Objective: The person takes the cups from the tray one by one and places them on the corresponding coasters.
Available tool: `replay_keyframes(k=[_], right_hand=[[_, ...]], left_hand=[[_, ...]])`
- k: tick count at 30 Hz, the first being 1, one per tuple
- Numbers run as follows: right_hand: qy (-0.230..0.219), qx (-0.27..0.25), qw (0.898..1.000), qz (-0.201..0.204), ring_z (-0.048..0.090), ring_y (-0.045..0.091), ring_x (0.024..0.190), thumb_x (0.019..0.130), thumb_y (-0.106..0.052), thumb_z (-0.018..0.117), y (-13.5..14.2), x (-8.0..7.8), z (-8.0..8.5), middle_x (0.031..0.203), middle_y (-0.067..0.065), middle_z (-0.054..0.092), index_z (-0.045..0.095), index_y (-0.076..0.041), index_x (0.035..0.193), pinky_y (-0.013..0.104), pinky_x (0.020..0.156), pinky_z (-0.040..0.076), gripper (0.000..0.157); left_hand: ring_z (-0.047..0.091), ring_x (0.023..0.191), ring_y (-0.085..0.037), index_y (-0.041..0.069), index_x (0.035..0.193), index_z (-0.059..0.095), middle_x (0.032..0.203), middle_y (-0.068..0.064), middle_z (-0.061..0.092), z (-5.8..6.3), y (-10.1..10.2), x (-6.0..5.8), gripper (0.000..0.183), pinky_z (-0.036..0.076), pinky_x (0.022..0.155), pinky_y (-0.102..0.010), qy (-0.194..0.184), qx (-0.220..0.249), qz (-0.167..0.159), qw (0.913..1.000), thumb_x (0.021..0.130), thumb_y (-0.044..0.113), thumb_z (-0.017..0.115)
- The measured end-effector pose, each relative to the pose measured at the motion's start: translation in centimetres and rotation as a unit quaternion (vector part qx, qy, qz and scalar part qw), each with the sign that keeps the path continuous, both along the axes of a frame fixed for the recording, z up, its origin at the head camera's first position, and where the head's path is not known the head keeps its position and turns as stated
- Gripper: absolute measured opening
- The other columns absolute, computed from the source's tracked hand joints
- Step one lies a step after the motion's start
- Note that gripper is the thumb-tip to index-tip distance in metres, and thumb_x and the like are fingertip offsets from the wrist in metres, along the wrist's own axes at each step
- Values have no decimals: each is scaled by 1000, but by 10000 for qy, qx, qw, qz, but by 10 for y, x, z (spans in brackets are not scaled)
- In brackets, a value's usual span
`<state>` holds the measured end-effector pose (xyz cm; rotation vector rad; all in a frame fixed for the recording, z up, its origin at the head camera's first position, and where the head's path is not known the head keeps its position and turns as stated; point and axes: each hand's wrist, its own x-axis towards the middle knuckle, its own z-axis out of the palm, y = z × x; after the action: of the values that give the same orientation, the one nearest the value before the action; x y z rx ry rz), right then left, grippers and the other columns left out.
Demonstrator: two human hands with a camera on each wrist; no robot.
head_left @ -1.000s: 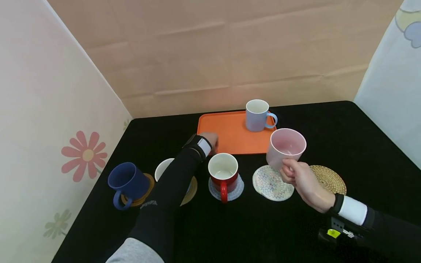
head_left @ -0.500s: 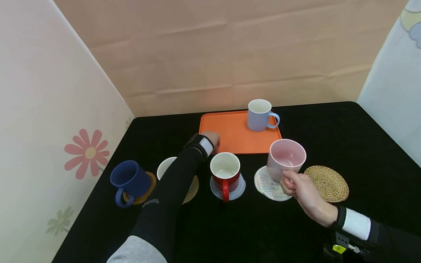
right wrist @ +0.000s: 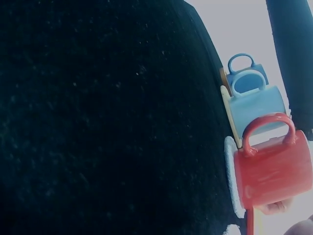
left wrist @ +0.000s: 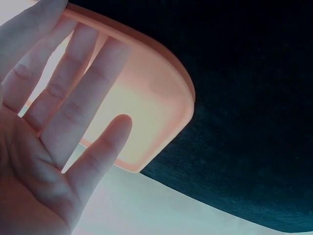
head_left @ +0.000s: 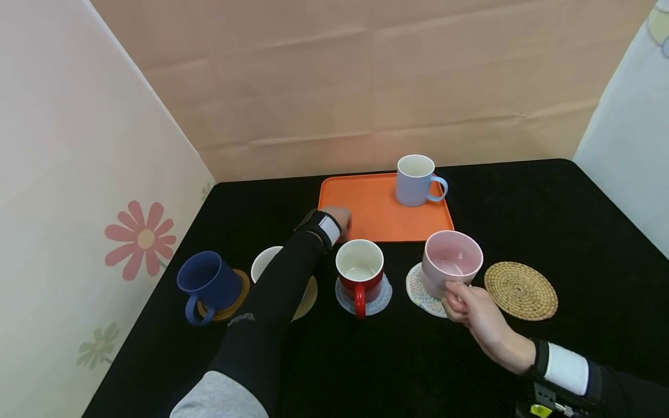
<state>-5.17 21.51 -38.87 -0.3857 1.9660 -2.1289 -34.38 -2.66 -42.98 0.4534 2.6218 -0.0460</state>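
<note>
My right hand [head_left: 483, 322] pinches the handle side of a pink mug [head_left: 452, 255], which stands upright over a white patterned coaster [head_left: 418, 290], covering most of it. In the right wrist view only a bit of a finger shows at the lower right corner. My left hand [head_left: 338, 220] is at the front left part of an orange tray [head_left: 366, 200]. In the left wrist view, the fingers of that hand [left wrist: 63, 112] are extended and spread over the tray's corner, holding nothing. A red mug [head_left: 360, 278] on a grey-blue coaster [head_left: 387, 296] stands between the hands.
A pale blue mug [head_left: 413, 186] stands on the tray's right end. A dark blue mug [head_left: 211, 284] sits tilted-looking on a brown coaster [head_left: 241, 290]. My left sleeve partly hides a light blue mug [right wrist: 259, 110]. A woven coaster [head_left: 522, 290] lies at right.
The right hand has brought the pink mug down and toward me onto the patterned coaster, uncovering the woven coaster. The left hand stays by the tray.
</note>
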Motion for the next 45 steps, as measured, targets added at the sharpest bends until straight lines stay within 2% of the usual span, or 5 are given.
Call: replay_keyframes(k=[8, 22, 33, 40, 45], right_hand=[[-57, -33, 10000, 7, 16, 30, 48, 107, -15, 27, -3, 3, -3, 56, 12, 16, 19, -4, 62, 42, 51, 15, 47], [-186, -177, 9997, 20, 16, 29, 49, 108, -16, 26, -4, 8, -7, 57, 12, 17, 19, -4, 63, 42, 52, 16, 47], [-199, -135, 9997, -107, 18, 30, 48, 107, -17, 27, -7, 10, -11, 57, 12, 18, 19, -3, 64, 42, 53, 17, 47], [-287, -67, 9991, -319, 19, 30, 49, 107, -18, 28, -11, 13, -12, 57, 12, 19, 20, -3, 63, 41, 54, 20, 47], [-459, 190, 9974, -515, 21, 32, 51, 108, -21, 29, -13, 13, -11, 57, 11, 20, 21, -2, 64, 31, 61, 37, 49]], left_hand=[[55, 83, -22, 18, 77, 70, 85, -2, 64, 4, 1, 6, 11, 47, 68, -34, -31, 49, 12, 10000, 77, 18, 81], [54, 87, -20, 15, 84, 73, 90, -2, 64, 46, 2, 46, 9, 47, 70, -32, 88, 161, -31, 9998, 79, 14, 80], [55, 82, -21, 16, 81, 72, 85, -2, 65, 20, -2, 25, 11, 48, 67, -32, -2, 159, 20, 9999, 76, 15, 82], [57, 83, -18, 10, 88, 72, 85, -2, 66, 80, -1, 88, 6, 46, 69, -27, 160, -13, -263, 9995, 86, 14, 74], [55, 81, -17, 9, 90, 72, 83, -2, 65, 93, -2, 100, 5, 44, 68, -27, 316, 97, -293, 9990, 86, 12, 72]])
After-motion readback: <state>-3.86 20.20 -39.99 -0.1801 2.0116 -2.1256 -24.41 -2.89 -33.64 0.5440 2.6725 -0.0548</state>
